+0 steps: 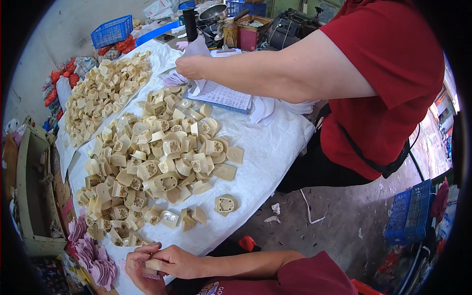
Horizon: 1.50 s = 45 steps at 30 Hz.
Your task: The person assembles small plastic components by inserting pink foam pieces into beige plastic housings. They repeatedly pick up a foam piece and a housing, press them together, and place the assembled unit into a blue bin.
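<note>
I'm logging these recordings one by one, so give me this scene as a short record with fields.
Left hand: holding a small cream piece, together with the right hand
Right hand: fingers on the same piece
Beyond the hands: large heap of cream pieces
Left of the hands: pink stacks
Surface: white sheet
Far left: second heap
Co-worker: red shirt, hand above papers
Right, low: blue crate

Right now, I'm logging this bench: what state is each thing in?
Left hand, closed on beige piece
Right hand, closed on beige piece
Near beige heap, loose
Far beige heap, loose
Lone beige part, lying apart
Pink pieces, stacked, overlapping
Black cylinder, upright
White cover, spread, wrinkled
</note>
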Each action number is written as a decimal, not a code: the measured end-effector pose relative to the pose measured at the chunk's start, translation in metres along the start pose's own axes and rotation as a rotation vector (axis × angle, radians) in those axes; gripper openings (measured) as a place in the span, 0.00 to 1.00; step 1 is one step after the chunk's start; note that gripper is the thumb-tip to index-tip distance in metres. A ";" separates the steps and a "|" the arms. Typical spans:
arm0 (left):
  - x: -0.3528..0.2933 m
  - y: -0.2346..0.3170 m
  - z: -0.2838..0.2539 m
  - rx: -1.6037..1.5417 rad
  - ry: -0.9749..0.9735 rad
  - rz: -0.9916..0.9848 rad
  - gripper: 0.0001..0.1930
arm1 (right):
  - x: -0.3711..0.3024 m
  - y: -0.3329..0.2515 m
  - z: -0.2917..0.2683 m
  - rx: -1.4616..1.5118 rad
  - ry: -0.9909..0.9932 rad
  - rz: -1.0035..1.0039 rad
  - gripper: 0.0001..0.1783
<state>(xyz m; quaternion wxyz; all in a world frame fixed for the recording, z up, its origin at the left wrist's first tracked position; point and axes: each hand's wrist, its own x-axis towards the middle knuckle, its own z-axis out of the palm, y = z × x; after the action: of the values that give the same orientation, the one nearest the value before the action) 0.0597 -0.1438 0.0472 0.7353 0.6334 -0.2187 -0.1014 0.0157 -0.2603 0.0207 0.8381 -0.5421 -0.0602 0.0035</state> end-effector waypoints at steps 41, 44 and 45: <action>-0.019 0.006 -0.028 0.370 -0.135 -0.160 0.24 | 0.013 -0.050 -0.054 -0.042 -0.283 0.120 0.12; -0.021 0.006 -0.025 0.308 -0.121 -0.163 0.25 | 0.012 -0.048 -0.055 -0.041 -0.305 0.115 0.12; -0.021 0.007 -0.023 0.278 -0.100 -0.162 0.25 | 0.012 -0.046 -0.055 -0.025 -0.316 0.109 0.12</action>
<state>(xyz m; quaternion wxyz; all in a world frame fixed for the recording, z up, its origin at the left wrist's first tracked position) 0.0505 -0.1128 0.0477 0.6181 0.7388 -0.2153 -0.1605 0.0310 -0.3280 0.0411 0.8101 -0.5476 -0.1616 0.1334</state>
